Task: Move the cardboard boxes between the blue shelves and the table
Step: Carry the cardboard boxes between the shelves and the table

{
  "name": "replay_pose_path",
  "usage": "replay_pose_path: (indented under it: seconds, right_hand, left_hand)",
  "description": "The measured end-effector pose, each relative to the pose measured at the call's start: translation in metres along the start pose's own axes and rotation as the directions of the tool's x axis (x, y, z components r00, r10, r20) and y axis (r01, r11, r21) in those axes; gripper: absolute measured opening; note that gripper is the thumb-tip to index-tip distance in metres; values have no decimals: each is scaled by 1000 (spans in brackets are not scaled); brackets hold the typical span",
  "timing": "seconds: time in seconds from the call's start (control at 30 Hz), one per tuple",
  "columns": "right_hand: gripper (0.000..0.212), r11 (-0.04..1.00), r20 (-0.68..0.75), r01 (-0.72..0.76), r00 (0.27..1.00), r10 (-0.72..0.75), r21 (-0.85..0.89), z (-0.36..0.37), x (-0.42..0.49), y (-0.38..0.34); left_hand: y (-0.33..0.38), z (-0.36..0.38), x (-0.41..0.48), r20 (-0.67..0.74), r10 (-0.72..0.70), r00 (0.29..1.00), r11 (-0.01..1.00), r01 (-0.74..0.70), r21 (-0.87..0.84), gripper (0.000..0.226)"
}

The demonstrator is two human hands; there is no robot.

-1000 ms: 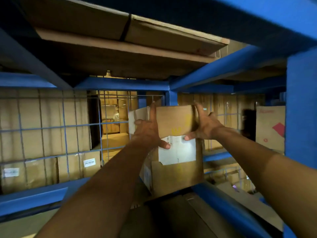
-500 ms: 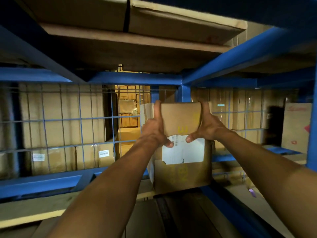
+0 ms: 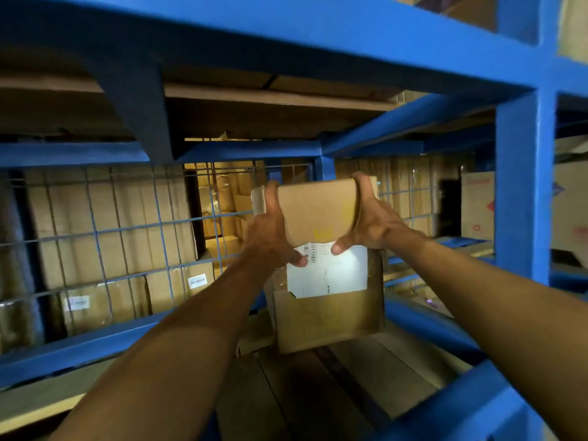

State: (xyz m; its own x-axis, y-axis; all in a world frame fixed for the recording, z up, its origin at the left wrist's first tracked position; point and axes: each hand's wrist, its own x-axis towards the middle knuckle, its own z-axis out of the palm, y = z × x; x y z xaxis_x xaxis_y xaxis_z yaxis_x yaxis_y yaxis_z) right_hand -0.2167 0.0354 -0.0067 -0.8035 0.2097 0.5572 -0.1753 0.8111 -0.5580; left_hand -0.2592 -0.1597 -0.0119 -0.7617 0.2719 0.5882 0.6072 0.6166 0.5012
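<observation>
A brown cardboard box (image 3: 321, 214) with a white shipping label (image 3: 331, 275) stands upright deep inside the blue shelf bay. My left hand (image 3: 270, 237) grips its upper left side and my right hand (image 3: 369, 221) grips its upper right side, thumbs on the front face. The box's bottom edge is at the wooden shelf board (image 3: 366, 377); I cannot tell if it touches. The blue shelf frame (image 3: 521, 186) surrounds the bay.
A blue wire mesh panel (image 3: 105, 237) closes the left and back of the bay, with stacked cardboard boxes (image 3: 127, 224) behind it. A blue crossbeam (image 3: 286, 30) runs overhead. More boxes (image 3: 477, 205) sit in the neighbouring bay on the right.
The view has pulled back and tilted, so the front upright and top beam now show. Both hands keep the same grip on the box, which stays upright at the back.
</observation>
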Motion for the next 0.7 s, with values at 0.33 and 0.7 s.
replay_pose_path:
  seconds: [0.33,0.7]
  right_hand:
    - [136,991,-96,-73,993,63,-108,-49,-118,-89]
    - [143,956,-243,-229,953,181,-185,-118,-263,-159]
  left_hand:
    - [36,-74,-99,7,76,997,994,-75,-82,144]
    - [104,-134,-203,104,177,979,982,-169,-85,152]
